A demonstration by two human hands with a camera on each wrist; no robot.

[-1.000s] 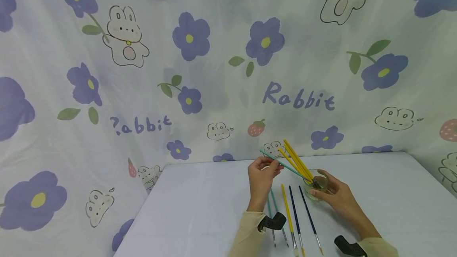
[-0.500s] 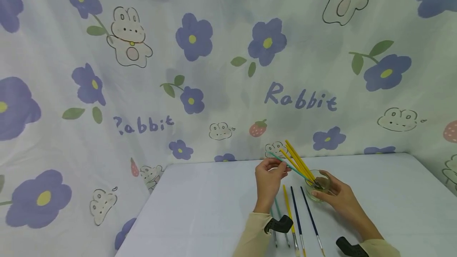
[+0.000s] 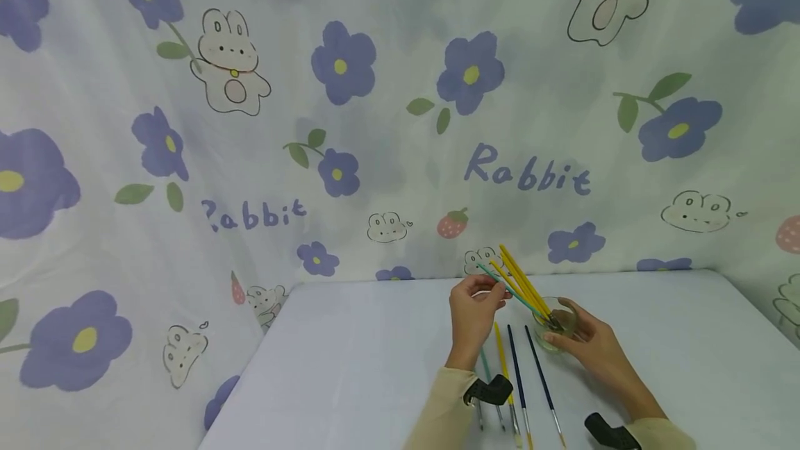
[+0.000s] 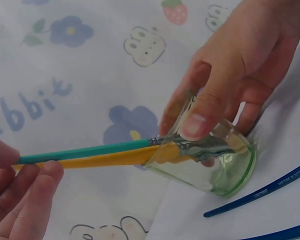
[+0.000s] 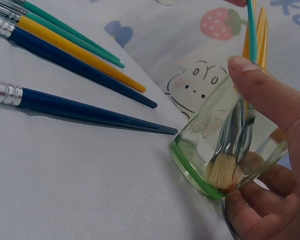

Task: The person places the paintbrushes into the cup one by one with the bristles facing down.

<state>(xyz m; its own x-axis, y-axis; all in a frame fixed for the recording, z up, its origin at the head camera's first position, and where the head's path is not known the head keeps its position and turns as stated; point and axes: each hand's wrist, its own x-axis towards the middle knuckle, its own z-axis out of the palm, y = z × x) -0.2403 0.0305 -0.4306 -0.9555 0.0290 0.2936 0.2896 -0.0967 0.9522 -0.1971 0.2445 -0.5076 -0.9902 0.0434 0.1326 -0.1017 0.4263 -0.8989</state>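
My left hand [image 3: 473, 318] pinches a teal paintbrush [image 4: 90, 152] near the thin end of its handle. The brush slants down to the right, its metal collar at the mouth of a clear greenish glass [image 5: 200, 145]. Around the glass curl the fingers and thumb of my right hand [image 3: 594, 349], keeping it tilted toward the left hand. Several yellow paintbrushes [image 3: 515, 273] lean in the glass, handles up and out. Pale bristles [image 5: 224, 170] show through the wall near its base. In the left wrist view, the teal brush lies along a yellow handle.
On the white table [image 3: 350, 353], in front of the glass, more paintbrushes lie side by side: teal [image 3: 488, 370], yellow [image 3: 503, 360], dark blue [image 3: 517, 367] and another dark blue brush [image 3: 544, 377]. A patterned curtain [image 3: 400, 123] hangs behind the table.
My left hand has moved a little to the right, toward the glass, bringing the teal paintbrush farther into its mouth. The right hand and the glass have stayed nearly in place.
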